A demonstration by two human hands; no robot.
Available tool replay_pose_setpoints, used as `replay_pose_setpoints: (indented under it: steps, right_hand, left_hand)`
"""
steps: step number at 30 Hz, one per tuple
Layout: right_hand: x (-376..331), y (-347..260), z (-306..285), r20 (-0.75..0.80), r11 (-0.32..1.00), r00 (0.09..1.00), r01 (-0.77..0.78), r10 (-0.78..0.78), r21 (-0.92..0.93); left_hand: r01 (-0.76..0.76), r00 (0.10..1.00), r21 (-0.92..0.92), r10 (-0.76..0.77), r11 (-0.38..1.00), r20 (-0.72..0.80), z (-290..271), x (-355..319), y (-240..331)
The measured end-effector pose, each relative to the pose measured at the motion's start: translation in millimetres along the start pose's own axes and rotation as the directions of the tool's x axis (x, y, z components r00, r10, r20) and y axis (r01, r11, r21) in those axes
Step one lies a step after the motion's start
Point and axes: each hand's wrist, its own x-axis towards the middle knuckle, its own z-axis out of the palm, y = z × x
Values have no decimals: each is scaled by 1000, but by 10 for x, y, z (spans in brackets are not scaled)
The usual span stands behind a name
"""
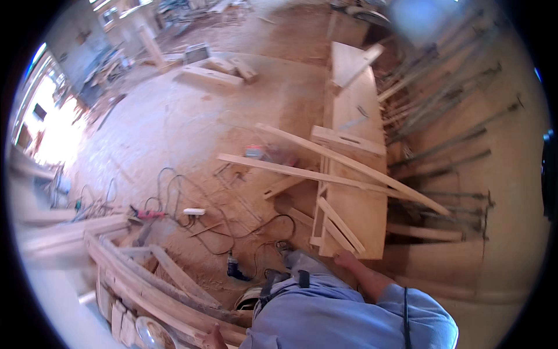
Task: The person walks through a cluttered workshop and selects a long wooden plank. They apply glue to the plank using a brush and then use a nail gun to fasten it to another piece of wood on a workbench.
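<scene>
the left hand [214,337] sits at the bottom edge of the view, fingers resting on the top of a curved wooden frame [157,291] that leans at the lower left; whether it grips or only touches cannot be told. the right hand [344,259] reaches forward and lies on the near edge of a long wooden counter [354,215], fingers spread flat, clamped on nothing. the two hands are well apart. just past the right hand, a short wooden slat [340,224] lies slantwise on the near end of the counter. on the sawdust floor [192,128] beside the counter's near left corner lies a dark power drill [235,269] among black cables [192,203]. farther along, two long thin battens [325,174] cross the counter's middle. at its far end lies a wooden triangle piece [351,61].
</scene>
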Motion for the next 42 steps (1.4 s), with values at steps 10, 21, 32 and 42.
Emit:
replay_pose_setpoints:
  steps: [10,21,32,42]
  right_hand:
    - [-181,180,390,40,999,998,-40,41,-13]
    - [36,631,392,89,990,994,-66,55,127]
    - [1387,1074,81,-123,955,973,-219,197,-198]
    - [2243,1316,763,-602,830,663,-558,446,0]
  left_hand:
    - [-111,993,182,104,977,47,322,134,22]
    - [240,949,209,-274,948,155,-169,-76,226]
    - [110,983,-314,-149,943,-103,-100,245,-6]
    - [132,972,-437,-203,890,-119,-27,534,-258]
